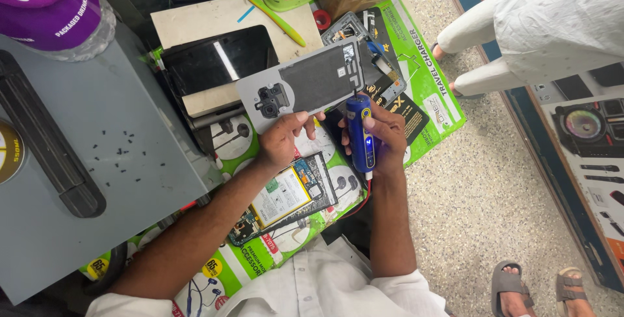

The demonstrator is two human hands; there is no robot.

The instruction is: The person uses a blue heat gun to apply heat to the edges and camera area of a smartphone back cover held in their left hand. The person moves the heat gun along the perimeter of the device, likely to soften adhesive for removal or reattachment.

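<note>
Grey phone back cover (305,86) is being held up over the table (429,89) by left hand (281,140) fingers, already separated from the opened phone (286,198) lying below; right hand (383,136) fingers are gripping a blue electric screwdriver (359,132) at its edge. Loose screws (120,151) are sitting aside; reassembly looks undone.

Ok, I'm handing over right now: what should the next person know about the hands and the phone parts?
Left hand holds the grey phone back cover up by its lower edge, camera end to the left.
Right hand grips a blue powered hand tool, tip at the cover's right end.
The opened phone, battery exposed, lies on the bench below.
Small black screws sit on the grey tray.
Cover is off; reassembly is not done.
</note>
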